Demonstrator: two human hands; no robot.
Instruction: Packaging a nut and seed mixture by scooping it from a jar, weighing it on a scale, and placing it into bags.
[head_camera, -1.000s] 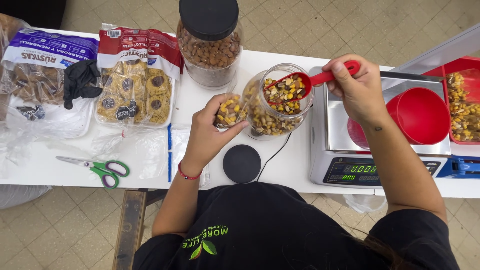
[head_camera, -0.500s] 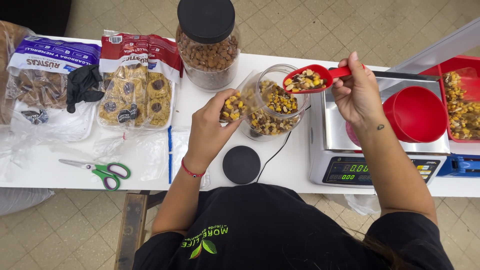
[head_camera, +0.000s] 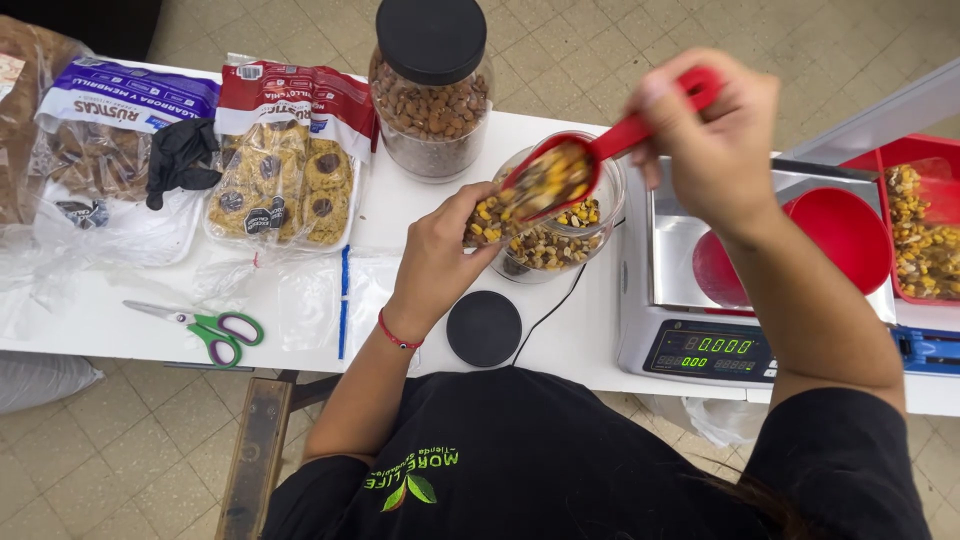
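Above the open jar (head_camera: 555, 240), the right hand (head_camera: 715, 135) tilts a red scoop (head_camera: 570, 170).

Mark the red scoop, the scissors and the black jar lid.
red scoop (head_camera: 556, 180), head view, on its bowl.
scissors (head_camera: 228, 333), head view, on the green handles.
black jar lid (head_camera: 484, 328), head view, at its centre.

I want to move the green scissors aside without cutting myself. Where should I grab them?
Take the scissors by the green handle loops at their right end, coming from the table's near edge. The closed blades point left, away from the loops, and the scissors lie flat with bare white table around the handles.
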